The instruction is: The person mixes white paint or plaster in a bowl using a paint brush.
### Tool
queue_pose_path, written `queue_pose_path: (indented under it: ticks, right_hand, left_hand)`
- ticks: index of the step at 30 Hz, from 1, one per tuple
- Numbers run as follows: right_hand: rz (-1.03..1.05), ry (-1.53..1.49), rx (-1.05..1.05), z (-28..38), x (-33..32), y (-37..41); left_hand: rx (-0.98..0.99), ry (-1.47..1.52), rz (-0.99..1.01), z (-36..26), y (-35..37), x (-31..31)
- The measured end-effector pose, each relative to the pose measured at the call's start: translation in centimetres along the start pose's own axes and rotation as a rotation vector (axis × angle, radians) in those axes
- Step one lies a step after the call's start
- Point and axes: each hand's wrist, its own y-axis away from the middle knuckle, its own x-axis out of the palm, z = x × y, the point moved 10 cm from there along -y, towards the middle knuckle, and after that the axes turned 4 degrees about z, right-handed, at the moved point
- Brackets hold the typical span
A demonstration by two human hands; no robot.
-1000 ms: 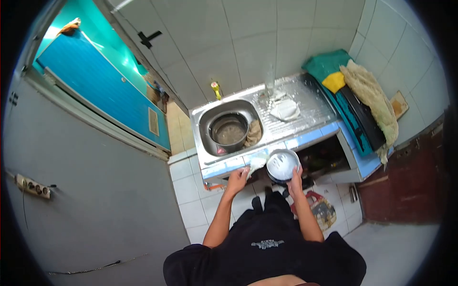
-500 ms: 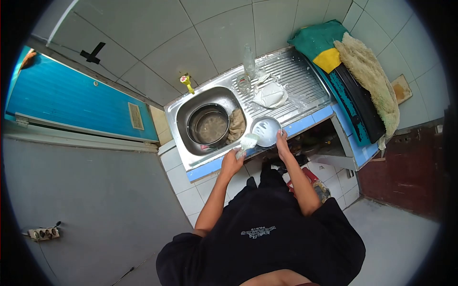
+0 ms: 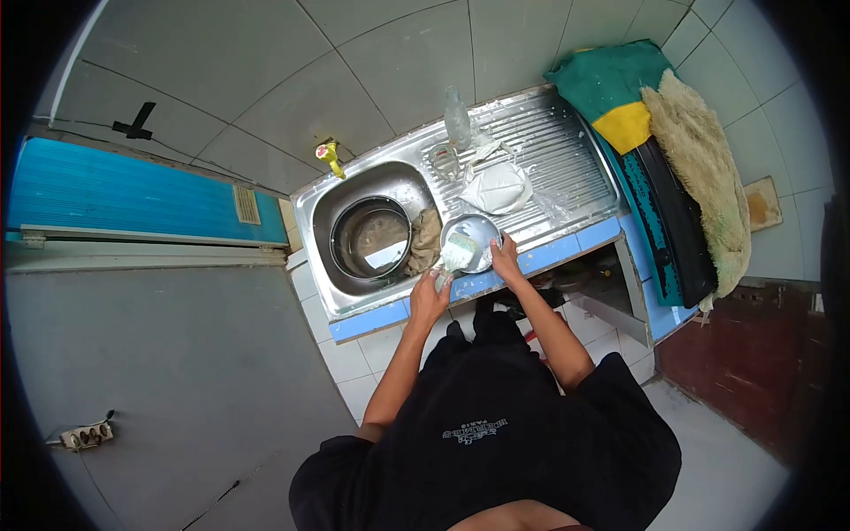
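My left hand (image 3: 428,299) is closed round the handle of a pale brush (image 3: 459,251), whose head lies over the inside of a light-coloured bowl (image 3: 479,228). My right hand (image 3: 506,259) grips that bowl's right rim, at the sink's front edge. Just left of the brush, a brown cloth (image 3: 426,242) hangs in the basin's right side. A dark round pan (image 3: 372,232) with murky water sits in the steel basin (image 3: 335,290).
A yellow tap (image 3: 329,157) stands behind the basin. On the ribbed drainboard (image 3: 553,133) are a glass bottle (image 3: 457,118), a glass jar (image 3: 444,161) and a white bag (image 3: 498,188). Green and yellow cloth (image 3: 620,128) and a shaggy mat (image 3: 704,168) lie at the right.
The brush has moved from the bowl's left edge to over its inside. The bowl has tilted slightly. The whole view has shifted a little.
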Motion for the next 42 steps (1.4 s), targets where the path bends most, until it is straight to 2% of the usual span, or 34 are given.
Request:
queue_pose_path:
  ticks: [8,10,12,14,15,17,19,22,24,27,31,33,40,42]
  right_hand:
    - [-0.102,0.18,-0.163,1.0,-2.6,-0.8]
    - [-0.229,0.035,-0.156,1.4,-5.4,-2.3]
    - [-0.366,-0.008,-0.162,2.9,-8.5,-3.1]
    - [-0.389,-0.107,-0.126,3.0,-10.0,-5.1]
    - [-0.39,-0.108,-0.116,3.2,-10.3,-5.7]
    - [-0.177,-0.328,0.147,1.5,-8.5,-7.8]
    - [-0.172,-0.302,0.181,1.8,-8.3,-8.0]
    - [-0.194,-0.298,0.22,1.4,-7.6,-8.9]
    - [-0.241,-0.414,0.271,0.9,-7.2,-9.4]
    - [-0.299,-0.462,0.228,2.1,-7.3,-9.9]
    - [-0.413,-0.514,0.271,3.0,-7.5,-9.7]
    - [-0.485,-0.884,0.244,2.5,-7.1,-10.2]
    - [-0.507,-0.945,0.236,2.7,-7.6,-9.6]
    - [-0.492,-0.989,0.167,3.2,-8.0,-9.5]
  left_hand:
    - [-0.008,0.019,-0.055,1.0,0.9,3.0]
    - [-0.002,0.101,-0.163,1.5,1.6,3.0]
    - [-0.038,0.062,-0.149,2.3,2.2,4.0]
    - [-0.068,0.019,-0.136,3.2,2.6,4.5]
    - [-0.063,-0.001,-0.119,3.4,2.7,4.7]
    - [-0.05,-0.024,-0.1,3.5,2.2,4.7]
    - [0.056,-0.053,-0.175,2.4,2.6,3.8]
    - [0.108,-0.02,-0.136,2.2,2.5,3.6]
    - [0.121,-0.069,-0.147,2.2,2.9,3.5]
    - [0.166,-0.1,-0.123,3.0,3.2,4.0]
    - [0.101,-0.247,-0.066,4.4,3.2,4.8]
    - [0.09,-0.284,-0.054,4.5,3.0,4.7]
    - [0.083,-0.233,-0.076,4.4,2.9,3.8]
    - [0.079,-0.221,-0.07,4.3,2.8,3.5]
